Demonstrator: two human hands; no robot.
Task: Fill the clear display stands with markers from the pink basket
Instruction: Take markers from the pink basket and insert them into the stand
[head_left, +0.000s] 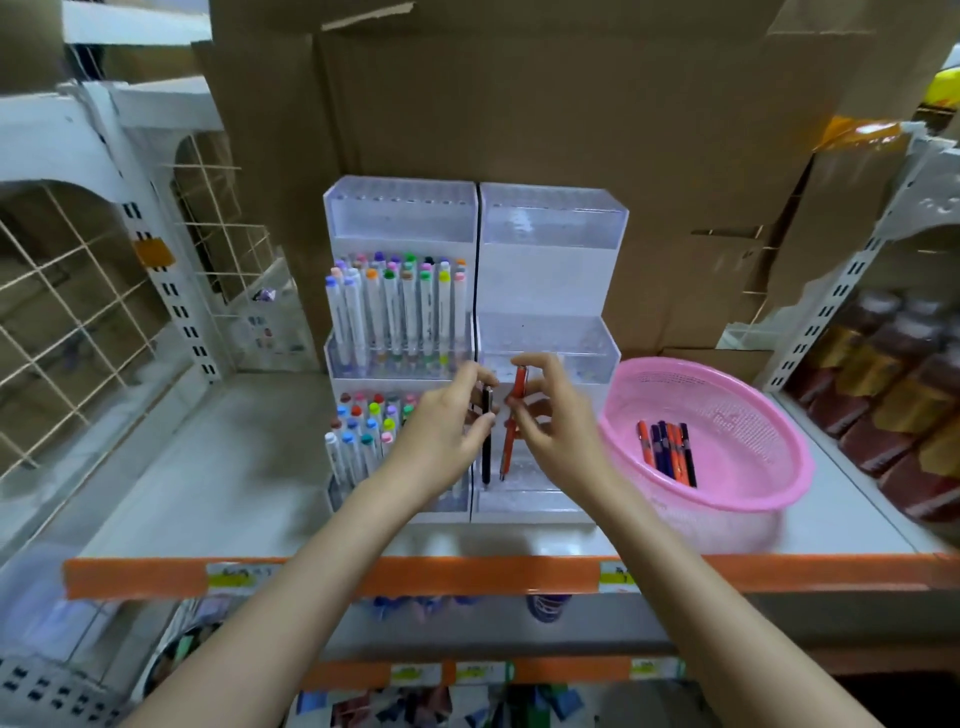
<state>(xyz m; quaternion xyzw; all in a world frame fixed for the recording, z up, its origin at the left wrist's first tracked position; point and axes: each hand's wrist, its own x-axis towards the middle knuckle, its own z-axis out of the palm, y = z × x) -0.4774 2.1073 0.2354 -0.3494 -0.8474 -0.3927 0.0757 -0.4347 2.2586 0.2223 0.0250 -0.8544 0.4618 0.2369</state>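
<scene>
Left hand (441, 421) grip pinches slim black marker (486, 462); right hand (556, 436) grip pinches slim orange marker (506, 452); both upright, beside round pink plastic basket (727, 405).

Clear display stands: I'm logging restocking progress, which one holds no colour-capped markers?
The right stand, beside the pink basket: its tiers hold none, whereas the left stand holds two tiers of colour-capped markers.

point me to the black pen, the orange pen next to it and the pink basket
black pen (487, 457): head view, lower part of its barrel
orange pen (508, 447): head view, lower part of its barrel
pink basket (727, 500): head view, near side of its rim
</scene>
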